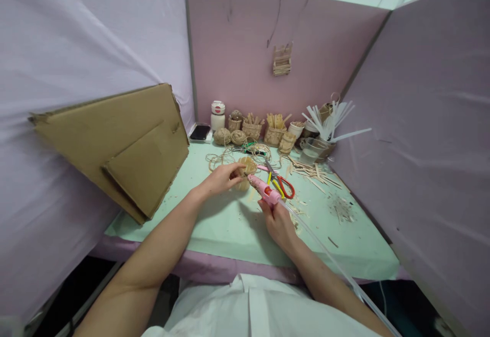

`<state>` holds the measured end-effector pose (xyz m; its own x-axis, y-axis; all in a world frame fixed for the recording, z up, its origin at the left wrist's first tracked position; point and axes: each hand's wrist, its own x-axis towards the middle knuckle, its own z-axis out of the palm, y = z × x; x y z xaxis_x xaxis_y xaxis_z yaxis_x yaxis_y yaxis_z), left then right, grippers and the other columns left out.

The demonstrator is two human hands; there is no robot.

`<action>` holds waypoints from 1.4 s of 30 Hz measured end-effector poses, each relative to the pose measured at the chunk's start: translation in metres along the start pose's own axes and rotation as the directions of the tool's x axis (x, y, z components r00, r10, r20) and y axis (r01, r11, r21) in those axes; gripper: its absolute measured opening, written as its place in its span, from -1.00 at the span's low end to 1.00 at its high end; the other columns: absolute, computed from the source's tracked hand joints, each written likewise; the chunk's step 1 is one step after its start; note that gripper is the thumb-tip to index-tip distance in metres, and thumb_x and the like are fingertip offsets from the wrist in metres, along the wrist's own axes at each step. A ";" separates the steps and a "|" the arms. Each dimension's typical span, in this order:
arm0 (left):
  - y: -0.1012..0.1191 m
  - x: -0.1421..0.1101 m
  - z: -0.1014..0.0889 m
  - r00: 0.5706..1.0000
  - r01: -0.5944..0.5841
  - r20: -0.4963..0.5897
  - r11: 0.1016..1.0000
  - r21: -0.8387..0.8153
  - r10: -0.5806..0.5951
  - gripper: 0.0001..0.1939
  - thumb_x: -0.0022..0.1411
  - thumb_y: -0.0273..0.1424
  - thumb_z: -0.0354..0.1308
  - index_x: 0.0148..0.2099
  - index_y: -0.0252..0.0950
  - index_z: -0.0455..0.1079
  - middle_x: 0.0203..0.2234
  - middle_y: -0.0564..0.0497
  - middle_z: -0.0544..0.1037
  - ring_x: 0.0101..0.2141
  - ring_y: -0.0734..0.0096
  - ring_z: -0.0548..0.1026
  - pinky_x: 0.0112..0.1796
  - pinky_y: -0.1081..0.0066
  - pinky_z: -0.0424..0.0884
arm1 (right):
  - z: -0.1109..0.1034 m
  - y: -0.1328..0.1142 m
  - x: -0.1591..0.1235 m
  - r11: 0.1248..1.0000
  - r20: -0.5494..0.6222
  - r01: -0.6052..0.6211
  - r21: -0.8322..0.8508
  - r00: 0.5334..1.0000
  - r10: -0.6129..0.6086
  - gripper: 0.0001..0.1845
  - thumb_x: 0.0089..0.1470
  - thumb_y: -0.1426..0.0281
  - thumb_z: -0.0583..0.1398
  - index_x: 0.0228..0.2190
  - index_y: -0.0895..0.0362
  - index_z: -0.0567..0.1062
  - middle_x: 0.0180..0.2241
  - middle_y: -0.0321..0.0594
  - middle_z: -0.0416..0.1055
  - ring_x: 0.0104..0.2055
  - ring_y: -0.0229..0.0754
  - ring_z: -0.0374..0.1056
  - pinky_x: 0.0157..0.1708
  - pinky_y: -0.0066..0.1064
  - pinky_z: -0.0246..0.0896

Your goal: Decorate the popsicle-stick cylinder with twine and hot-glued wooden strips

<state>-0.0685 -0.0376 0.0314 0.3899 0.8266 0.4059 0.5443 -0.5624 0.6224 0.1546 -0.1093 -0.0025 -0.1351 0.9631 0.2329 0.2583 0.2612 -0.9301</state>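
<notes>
My right hand (278, 220) grips a pink glue gun (268, 193), a long clear glue stick (317, 242) trailing from its rear toward me. The gun's nozzle points up and left, close to the fingertips of my left hand (225, 177). Those fingers are closed at a small tan wooden craft piece (248, 165) with a rounded top; part of it is hidden behind my fingers, and its exact shape is hard to tell. Scissors with red handles (287, 188) lie just right of the gun, beside a yellow-handled tool (276, 186).
Twine balls (222, 136), stick-filled containers (251, 130) and a white bottle (218, 117) line the back. A phone (200, 132) lies near them. Cardboard (133, 158) leans at left. Loose wood strips (316, 171) and a tub of white sticks (314, 149) occupy the right.
</notes>
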 end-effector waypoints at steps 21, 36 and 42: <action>-0.001 0.000 0.000 1.000 0.000 -0.006 1.000 -0.006 0.000 -0.63 0.24 -0.34 0.17 0.08 -0.34 0.42 -0.36 -0.03 0.57 -0.38 0.40 0.47 -0.28 0.37 0.39 | 0.001 0.006 -0.004 0.932 -0.042 0.239 -0.273 0.965 -0.260 -0.63 0.26 0.19 0.05 -0.02 0.08 0.44 -0.06 -0.05 0.44 0.00 0.02 0.31 0.05 -0.15 0.19; -0.005 -0.002 0.002 0.996 0.073 -0.035 0.988 -0.133 -0.078 -0.62 0.19 -0.38 0.20 0.03 -0.25 0.23 -0.45 0.09 0.50 -0.41 0.40 0.47 -0.32 0.38 0.34 | -0.073 0.027 0.034 0.921 -0.410 -0.246 0.301 0.839 0.358 -0.48 -0.06 -0.15 0.18 -0.43 0.06 0.39 -0.55 -0.31 0.32 -0.51 -0.20 0.25 -0.54 -0.38 0.16; -0.004 -0.001 0.002 0.995 0.069 -0.065 0.989 -0.130 -0.078 -0.76 0.18 -0.35 0.21 -0.14 -0.24 0.25 -0.45 0.08 0.48 -0.41 0.40 0.45 -0.33 0.37 0.34 | -0.139 0.057 0.043 0.871 -0.275 -0.449 0.197 0.828 0.489 -0.60 -0.10 -0.01 0.23 -0.53 0.08 0.44 -0.66 -0.31 0.26 -0.65 -0.25 0.08 -0.63 -0.38 -0.03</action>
<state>-0.0698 -0.0365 0.0273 0.2966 0.8677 0.3988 0.4691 -0.4962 0.7306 0.2967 -0.0439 -0.0057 0.2780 0.9428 -0.1839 0.0969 -0.2180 -0.9711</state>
